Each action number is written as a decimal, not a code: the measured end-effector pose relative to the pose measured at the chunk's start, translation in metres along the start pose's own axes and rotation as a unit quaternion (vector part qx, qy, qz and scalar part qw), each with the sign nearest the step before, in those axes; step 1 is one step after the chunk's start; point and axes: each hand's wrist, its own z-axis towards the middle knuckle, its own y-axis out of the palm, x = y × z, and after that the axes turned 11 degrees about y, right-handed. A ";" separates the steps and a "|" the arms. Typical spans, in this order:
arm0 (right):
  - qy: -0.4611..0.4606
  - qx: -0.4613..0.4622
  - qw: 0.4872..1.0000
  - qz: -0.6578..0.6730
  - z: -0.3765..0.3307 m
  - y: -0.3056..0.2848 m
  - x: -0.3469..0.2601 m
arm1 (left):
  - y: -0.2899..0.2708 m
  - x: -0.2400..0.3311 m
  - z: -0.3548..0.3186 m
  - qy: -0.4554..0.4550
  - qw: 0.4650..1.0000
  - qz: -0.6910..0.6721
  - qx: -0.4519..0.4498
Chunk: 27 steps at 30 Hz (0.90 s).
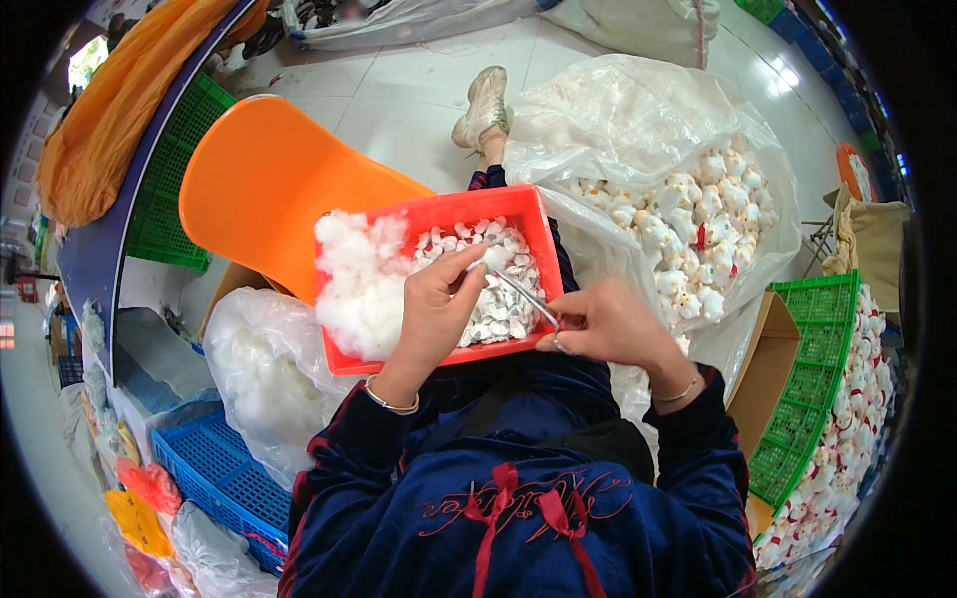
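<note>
My left hand [436, 309] pinches a small white fabric piece [482, 261] between thumb and fingertips, above a red plastic tray [451, 205] on my lap. My right hand [610, 327] grips slim metal forceps [520, 289], pointing up and left. Their tip reaches the piece in my left fingers; whether it is inside the piece cannot be made out. White fluffy stuffing [361, 289] fills the tray's left side. Many small white pieces [503, 321] lie loose in its right side.
An orange chair [269, 179] stands beyond the tray. A clear bag [688, 229] of stuffed white figures lies at right, beside a cardboard box [768, 349] and green crate [812, 384]. At left are a bag of stuffing [264, 369] and a blue crate [214, 463].
</note>
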 end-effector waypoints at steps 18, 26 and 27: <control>-0.074 0.195 0.972 -0.107 -0.012 -0.004 0.018 | -0.005 -0.011 0.001 -0.143 0.976 -0.165 0.018; -0.076 0.189 0.939 -0.276 -0.010 -0.019 0.009 | -0.007 0.005 0.007 -0.201 0.945 -0.258 0.020; -0.074 0.185 0.939 -0.280 -0.010 -0.019 0.009 | -0.008 0.006 0.008 -0.198 0.949 -0.246 0.019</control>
